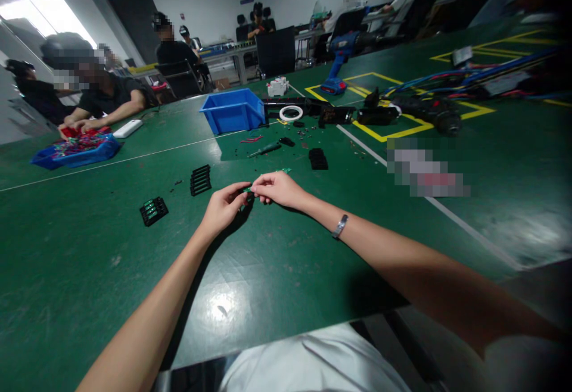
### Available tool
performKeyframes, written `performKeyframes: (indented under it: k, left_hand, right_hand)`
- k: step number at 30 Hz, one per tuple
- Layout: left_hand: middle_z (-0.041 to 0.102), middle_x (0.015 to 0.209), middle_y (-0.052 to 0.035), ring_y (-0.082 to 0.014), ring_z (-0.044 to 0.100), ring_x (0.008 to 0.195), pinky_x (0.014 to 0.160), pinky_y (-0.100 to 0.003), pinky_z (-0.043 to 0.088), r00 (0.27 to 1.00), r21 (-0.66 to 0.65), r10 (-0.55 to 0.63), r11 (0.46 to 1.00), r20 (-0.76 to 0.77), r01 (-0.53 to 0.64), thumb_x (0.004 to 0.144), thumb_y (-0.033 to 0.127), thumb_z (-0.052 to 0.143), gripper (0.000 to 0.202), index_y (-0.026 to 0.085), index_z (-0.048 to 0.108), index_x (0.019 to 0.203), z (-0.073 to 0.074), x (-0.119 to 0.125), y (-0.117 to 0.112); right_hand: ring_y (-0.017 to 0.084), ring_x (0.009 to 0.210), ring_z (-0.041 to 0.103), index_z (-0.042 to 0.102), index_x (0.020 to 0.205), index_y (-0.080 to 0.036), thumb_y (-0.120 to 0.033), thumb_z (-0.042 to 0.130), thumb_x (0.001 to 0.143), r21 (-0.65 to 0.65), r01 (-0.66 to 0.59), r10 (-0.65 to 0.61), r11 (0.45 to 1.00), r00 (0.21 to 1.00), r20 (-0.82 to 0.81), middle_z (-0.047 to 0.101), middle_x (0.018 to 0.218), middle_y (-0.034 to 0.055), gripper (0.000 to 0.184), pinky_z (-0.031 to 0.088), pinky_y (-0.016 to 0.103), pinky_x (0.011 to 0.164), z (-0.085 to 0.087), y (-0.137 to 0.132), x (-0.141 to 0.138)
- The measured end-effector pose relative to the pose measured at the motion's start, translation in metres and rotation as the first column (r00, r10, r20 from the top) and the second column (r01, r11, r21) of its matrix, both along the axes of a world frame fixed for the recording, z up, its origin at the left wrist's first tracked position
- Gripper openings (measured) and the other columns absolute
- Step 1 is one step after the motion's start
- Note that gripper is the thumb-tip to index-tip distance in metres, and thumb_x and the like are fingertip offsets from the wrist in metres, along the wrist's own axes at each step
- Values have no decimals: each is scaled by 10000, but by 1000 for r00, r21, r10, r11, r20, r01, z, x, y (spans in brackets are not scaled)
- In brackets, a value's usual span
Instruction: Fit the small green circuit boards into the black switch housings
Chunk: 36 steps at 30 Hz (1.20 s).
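Observation:
Over the middle of the green table, my left hand (pixel 226 206) and my right hand (pixel 279 189) meet fingertip to fingertip. Both pinch a small green piece (pixel 247 189), mostly covered by the fingers; it resembles a little circuit board. Just beyond my right hand lies another small green piece (pixel 286 170). Left of my hands is a black slotted frame (pixel 201 180). Farther left sits a black holder with several green strips in it (pixel 153 211). A dark ribbed block (pixel 318 158) rests beyond my right hand, to the right.
A blue bin (pixel 233 111), a white ring (pixel 291 113), a screwdriver (pixel 264 150) and scattered small parts lie beyond my hands. A blue cordless drill (pixel 337 64) stands farther back. Cables (pixel 473 76) spread at right. Across the table, a person handles wires above a blue tray (pixel 96 152).

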<state>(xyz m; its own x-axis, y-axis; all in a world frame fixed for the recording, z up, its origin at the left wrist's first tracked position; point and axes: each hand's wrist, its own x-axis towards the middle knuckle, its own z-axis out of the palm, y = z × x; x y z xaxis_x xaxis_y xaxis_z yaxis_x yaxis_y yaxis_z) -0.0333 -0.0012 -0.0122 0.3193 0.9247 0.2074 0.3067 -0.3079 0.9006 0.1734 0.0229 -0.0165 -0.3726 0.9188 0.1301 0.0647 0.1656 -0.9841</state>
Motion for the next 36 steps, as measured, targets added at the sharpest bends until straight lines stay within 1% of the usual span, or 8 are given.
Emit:
performKeyframes:
  k: [6, 11, 22, 31, 36]
  left_hand:
    - [767, 920, -86, -186, 684, 748, 615, -253, 508, 1000, -5, -6, 1000, 7, 6, 908, 384, 663, 439, 129, 703, 1264, 0, -1, 1]
    - [769, 921, -87, -184, 682, 743, 616, -253, 506, 1000, -6, -8, 1000, 9, 8, 909, 391, 661, 436, 127, 706, 1254, 0, 0, 0]
    - [769, 936, -90, -184, 683, 746, 627, -260, 507, 1000, -6, -18, 1000, 8, 18, 917, 396, 650, 432, 125, 705, 1250, 1, 0, 0]
    - [755, 894, -77, -178, 677, 746, 624, -249, 510, 1000, 4, -5, 1000, -4, 5, 912, 364, 650, 445, 117, 690, 1280, 1, 0, 0]
    - [761, 902, -82, -181, 680, 738, 611, -248, 509, 1000, 4, -4, 1000, -7, 4, 910, 376, 653, 443, 118, 697, 1267, 1, 0, 0]
  right_hand:
    - [97, 564, 632, 734, 849, -125, -285, 733, 838, -5, 13, -13, 1000, 1000, -8, 709, 708, 39, 161, 489, 179, 473, 0, -1, -1]
    - [97, 576, 634, 733, 875, -128, -289, 716, 850, 5, 18, -18, 1000, 1000, -13, 710, 730, 39, 164, 483, 178, 473, -3, 0, -2]
    - [104, 565, 630, 731, 851, -126, -319, 739, 829, -1, 1, -1, 1000, 1000, -12, 711, 707, 41, 194, 486, 195, 480, -1, 0, 0]
    - [93, 560, 622, 732, 858, -109, -293, 723, 842, 0, -6, 6, 1000, 1000, -10, 703, 694, 38, 184, 485, 180, 484, 1, -1, 1]
    - [100, 569, 632, 731, 858, -117, -276, 717, 843, -2, 11, -11, 1000, 1000, -13, 706, 711, 38, 160, 490, 185, 479, 1, -1, -1]
